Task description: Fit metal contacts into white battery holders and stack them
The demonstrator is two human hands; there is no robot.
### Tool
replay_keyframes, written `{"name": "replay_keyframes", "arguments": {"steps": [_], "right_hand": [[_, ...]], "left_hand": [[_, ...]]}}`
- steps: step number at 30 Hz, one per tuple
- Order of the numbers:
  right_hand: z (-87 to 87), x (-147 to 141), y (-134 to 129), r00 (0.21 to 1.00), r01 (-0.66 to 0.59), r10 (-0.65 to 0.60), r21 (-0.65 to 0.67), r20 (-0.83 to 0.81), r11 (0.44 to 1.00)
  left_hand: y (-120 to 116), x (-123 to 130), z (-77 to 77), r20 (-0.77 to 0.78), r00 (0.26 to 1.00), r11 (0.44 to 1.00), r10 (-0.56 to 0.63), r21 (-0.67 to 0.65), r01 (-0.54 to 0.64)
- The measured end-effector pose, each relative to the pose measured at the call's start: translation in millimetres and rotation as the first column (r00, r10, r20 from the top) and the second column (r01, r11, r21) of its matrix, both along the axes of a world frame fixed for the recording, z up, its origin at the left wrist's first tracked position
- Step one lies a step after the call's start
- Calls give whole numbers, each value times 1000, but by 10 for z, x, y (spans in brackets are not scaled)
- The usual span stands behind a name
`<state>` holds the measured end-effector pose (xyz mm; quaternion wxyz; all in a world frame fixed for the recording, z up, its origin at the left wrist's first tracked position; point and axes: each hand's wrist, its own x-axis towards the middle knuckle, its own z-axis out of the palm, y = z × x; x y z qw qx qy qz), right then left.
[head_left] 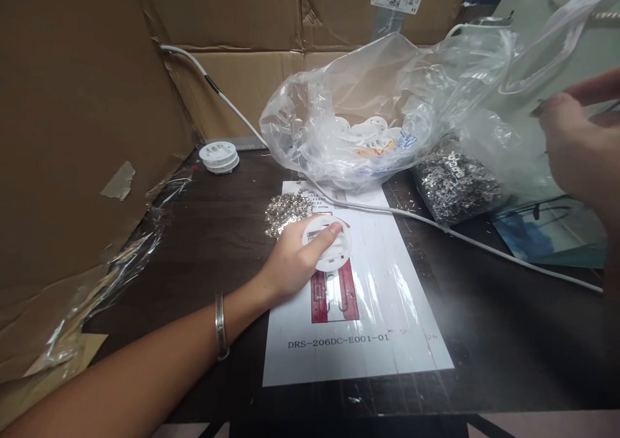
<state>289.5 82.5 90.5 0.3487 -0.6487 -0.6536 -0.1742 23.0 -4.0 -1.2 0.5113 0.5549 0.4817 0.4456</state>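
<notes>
My left hand (295, 257) grips a round white plastic disc (334, 260), thumb across its top face, above a printed sheet (382, 309). Beside the knuckles, a heap of small shiny metal parts (285, 210) lies partly on the sheet's edge. Up at the right edge, my right hand (576, 128) is raised with its fingers pinched together. A small grey metal piece (537, 110) shows at its fingertips; its exact shape is too small to make out. Below and left of that hand sits a clear bag of metal parts (455, 179).
A large clear plastic bag (310, 121) holds several white discs (368, 130). More discs (217, 157) are stacked at the back left. A white cable (407, 212) crosses the dark table (208, 231). Cardboard walls (82, 89) stand left and behind.
</notes>
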Motion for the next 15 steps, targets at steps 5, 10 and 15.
{"name": "replay_keyframes", "arguments": {"steps": [5, 10, 15], "right_hand": [[-324, -602, -486, 497, -834, 509, -225, -703, 504], [-764, -859, -537, 299, -913, 286, -185, -910, 365], [-903, -833, -522, 193, -921, 301, -66, -934, 385]], "left_hand": [[-5, -1, 6, -37, 999, 1000, 19, 6, -19], [7, 17, 29, -44, 999, 999, 31, 39, -29], [9, 11, 20, -49, 999, 1000, 14, 15, -13]]}}
